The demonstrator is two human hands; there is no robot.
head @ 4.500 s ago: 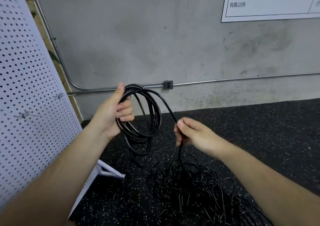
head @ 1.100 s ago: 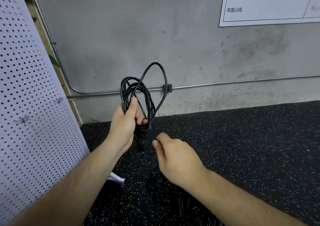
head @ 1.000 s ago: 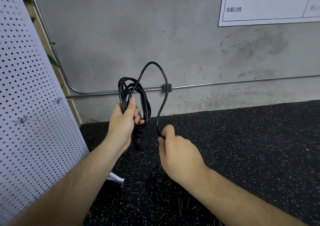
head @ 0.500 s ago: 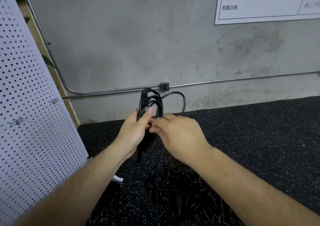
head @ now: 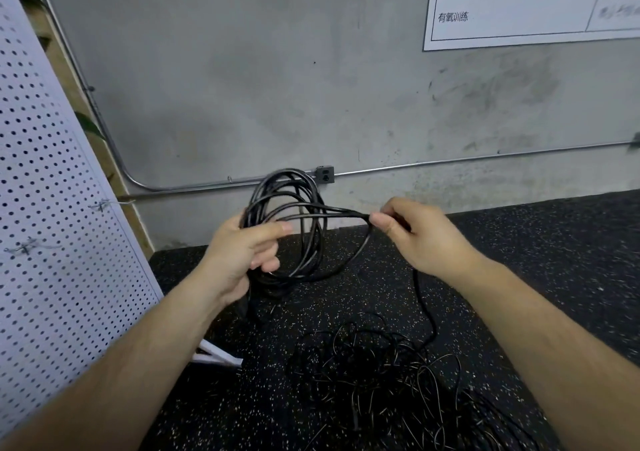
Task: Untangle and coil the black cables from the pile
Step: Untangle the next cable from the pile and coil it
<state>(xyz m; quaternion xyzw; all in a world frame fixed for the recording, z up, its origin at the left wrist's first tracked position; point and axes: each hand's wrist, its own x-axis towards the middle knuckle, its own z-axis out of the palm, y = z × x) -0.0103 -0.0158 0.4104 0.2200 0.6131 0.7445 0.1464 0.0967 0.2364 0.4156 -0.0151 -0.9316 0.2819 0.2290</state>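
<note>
Aloft, left hand (head: 239, 260), right hand (head: 426, 239) gripping coil (head: 287, 178)

gym/workout room: speckled rubber floor (head: 519, 260), bare concrete wall (head: 259, 69), training chart (head: 519, 3), pegboard (head: 45, 225).

pegboard (head: 52, 208) left | conduit (head: 450, 161) w/ outlet box (head: 325, 174) on wall | whiteboard (head: 519, 7) top-rt

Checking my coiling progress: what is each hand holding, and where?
The left hand grips the cable coil at its left side; the right hand pinches strands stretched rightward from it.
</note>
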